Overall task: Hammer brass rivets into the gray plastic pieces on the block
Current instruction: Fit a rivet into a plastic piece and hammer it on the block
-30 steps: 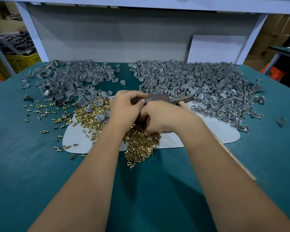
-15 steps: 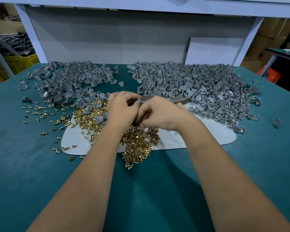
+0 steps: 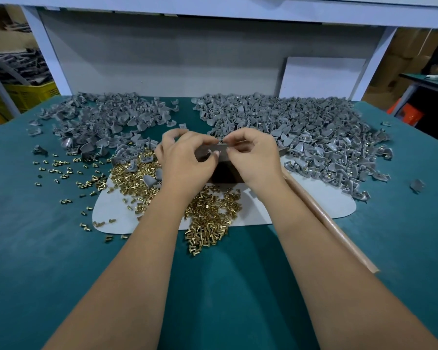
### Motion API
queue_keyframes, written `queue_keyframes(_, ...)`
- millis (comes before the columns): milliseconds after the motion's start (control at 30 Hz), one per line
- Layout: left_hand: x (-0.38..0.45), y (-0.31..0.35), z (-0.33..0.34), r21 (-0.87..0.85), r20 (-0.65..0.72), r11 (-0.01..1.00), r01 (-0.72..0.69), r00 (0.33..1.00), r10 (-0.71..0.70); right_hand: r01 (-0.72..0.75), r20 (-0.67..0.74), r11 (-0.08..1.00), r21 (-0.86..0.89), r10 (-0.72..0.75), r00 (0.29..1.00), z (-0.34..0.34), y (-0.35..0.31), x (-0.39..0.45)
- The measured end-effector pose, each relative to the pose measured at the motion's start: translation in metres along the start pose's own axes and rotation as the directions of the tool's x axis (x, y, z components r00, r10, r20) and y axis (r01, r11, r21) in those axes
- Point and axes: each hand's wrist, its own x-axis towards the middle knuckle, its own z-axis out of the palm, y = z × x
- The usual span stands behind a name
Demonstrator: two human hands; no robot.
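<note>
Teal cloth covers the work table [image 3: 48, 248], and behind it stands a pale gray back panel [image 3: 162, 59] under a white shelf frame. At the centre of the frame, a light gray mat [image 3: 116, 213] lies on the cloth. On the mat sits a dark block [image 3: 223, 173], mostly covered by the two hands. The left hand [image 3: 185, 157] and the right hand [image 3: 253, 157] meet above the block; their fingertips are curled and pinch something small and gray on its top, but I cannot tell exactly what each one holds. Brass rivets [image 3: 208, 218] lie in a heap on the mat below the hands, and more of them are scattered toward the left of the frame. One pile of gray plastic pieces [image 3: 99, 122] is in the upper left, and a bigger pile [image 3: 314, 130] is in the upper right, some with brass in them. A wooden handle [image 3: 326, 223] runs from beside the right hand toward the lower right. A yellow crate [image 3: 28, 94] is visible at the far left edge.
</note>
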Motion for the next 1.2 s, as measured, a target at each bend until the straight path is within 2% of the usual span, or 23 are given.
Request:
queue_keyframes(133, 0.000, 0.000, 0.001, 0.019, -0.017, 0.999, -0.028, 0.999, 0.028, 0.031, -0.046, 0.999, -0.019, -0.032, 0.998, 0.002, 0.001, 0.001)
queue_keyframes(267, 0.003, -0.004, -0.001, 0.063, -0.050, 0.997, 0.046, 0.998, -0.042, 0.012, -0.089, 0.994, -0.105, -0.021, 0.996, -0.001, 0.005, 0.003)
queue_keyframes(467, 0.003, -0.009, 0.001, 0.110, 0.081, 0.992, 0.061, 0.994, -0.070, -0.042, -0.096, 0.991, -0.128, 0.029, 0.995, 0.000, 0.006, 0.004)
queue_keyframes(733, 0.001, -0.007, 0.000, 0.014, 0.130, 1.000, -0.004, 0.992, 0.002, 0.006, -0.001, 0.973, -0.233, -0.006, 1.000, 0.001, 0.006, 0.001)
queue_keyframes(1000, 0.000, -0.006, -0.001, -0.026, 0.143, 0.999, 0.018, 0.990, -0.015, 0.082, 0.037, 0.896, -0.435, -0.073, 0.997, 0.005, 0.010, 0.002)
queue_keyframes(1200, 0.001, -0.006, -0.001, -0.049, 0.140, 0.998, 0.035, 0.990, -0.028, 0.131, 0.071, 0.853, -0.505, -0.110, 0.991, 0.006, 0.010, 0.005)
